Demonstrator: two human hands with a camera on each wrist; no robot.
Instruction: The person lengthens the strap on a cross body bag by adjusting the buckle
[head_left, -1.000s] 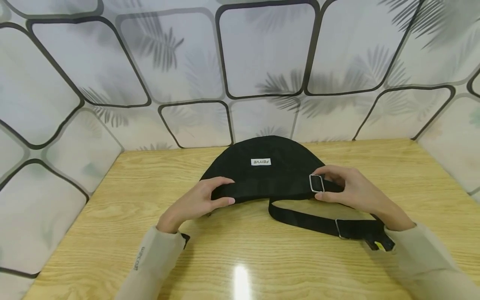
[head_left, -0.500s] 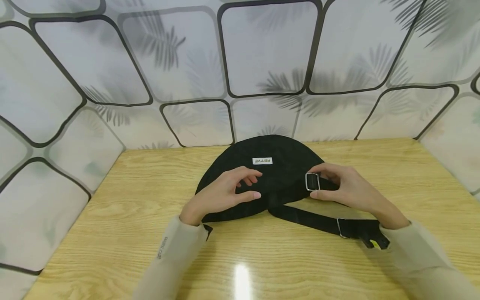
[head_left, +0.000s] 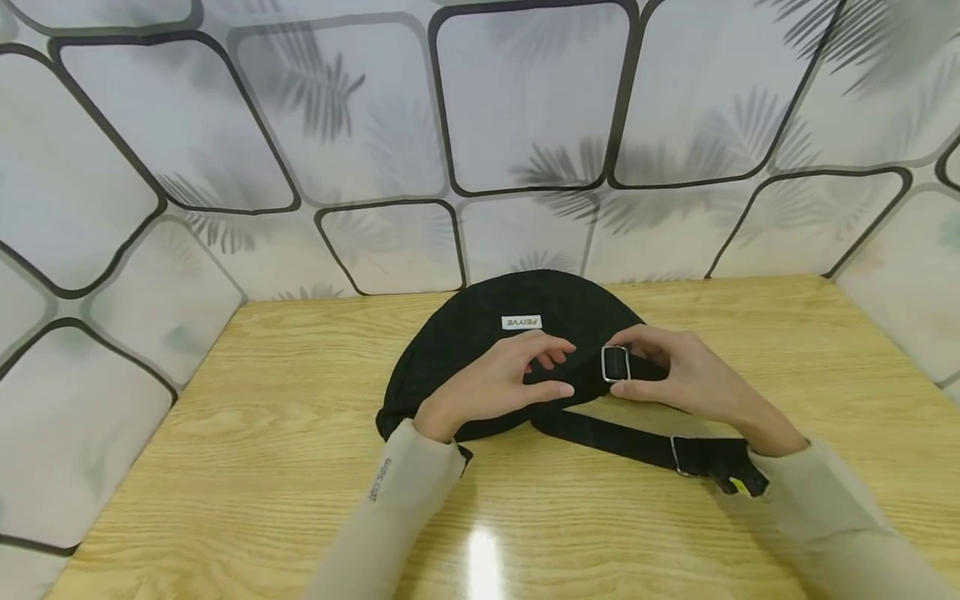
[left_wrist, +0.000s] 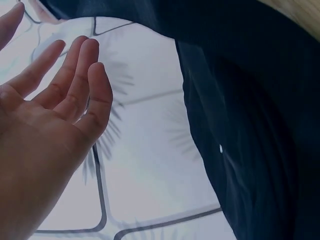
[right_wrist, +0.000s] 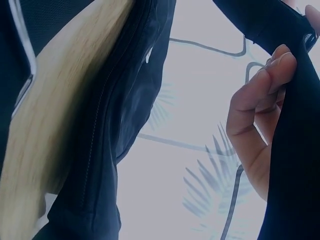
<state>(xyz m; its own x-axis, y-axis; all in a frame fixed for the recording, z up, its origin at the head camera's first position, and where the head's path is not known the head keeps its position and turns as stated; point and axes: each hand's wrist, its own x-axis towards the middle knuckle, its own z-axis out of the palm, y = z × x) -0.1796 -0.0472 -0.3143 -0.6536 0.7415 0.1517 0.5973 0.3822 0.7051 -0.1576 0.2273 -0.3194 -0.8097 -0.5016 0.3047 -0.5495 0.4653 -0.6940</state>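
A black fabric bag (head_left: 457,354), half-round with a small white label, lies on the table. My left hand (head_left: 498,379) is held over its front with fingers and thumb apart; in the left wrist view this hand (left_wrist: 55,110) has nothing in it and the bag (left_wrist: 255,130) is beside it. At the bag's right side my right hand (head_left: 697,379) pinches the strap at its metal slider (head_left: 616,364). From the right wrist, the fingers (right_wrist: 247,110) show behind the black strap (right_wrist: 295,150), which hides part of the hand.
The rest of the strap (head_left: 615,436) runs right along the wooden table (head_left: 262,467) to a second metal slider (head_left: 678,457) and a black buckle (head_left: 738,482) by the right sleeve. A patterned backdrop (head_left: 532,100) stands behind and at both sides.
My left hand has let go of the strap's band across the bag and moved right, toward the right hand. The right hand, still pinching the slider, has shifted slightly left.
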